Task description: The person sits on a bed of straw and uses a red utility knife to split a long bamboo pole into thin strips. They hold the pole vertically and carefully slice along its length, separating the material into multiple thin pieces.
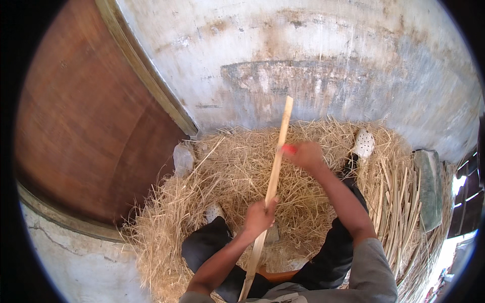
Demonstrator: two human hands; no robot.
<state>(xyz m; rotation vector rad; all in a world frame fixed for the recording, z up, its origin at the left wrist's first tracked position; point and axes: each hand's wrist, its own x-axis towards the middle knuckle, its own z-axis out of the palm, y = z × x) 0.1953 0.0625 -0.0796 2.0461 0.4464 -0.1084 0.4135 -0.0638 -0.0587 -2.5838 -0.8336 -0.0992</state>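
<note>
A long, pale bamboo strip [276, 171] slants up from my lap toward the wall, its far end free in the air. My left hand [260, 217] is wrapped round the strip at about its middle, in front of my knees. Farther up, my right hand [308, 155] is closed on a small red-handled tool [289, 149], which meets the strip's right side. The tool's working end is too small and blurred to make out. Below both hands lies a thick heap of curly shavings [237, 166].
Split strips [399, 202] lie bundled on the right, beside a grey-green slab [428, 189]. A stained wall [323, 60] rises ahead, and a brown wooden door [91, 116] stands on the left. A pale stone [183, 159] sits near the door frame. My white perforated shoes [364, 143] rest among the shavings.
</note>
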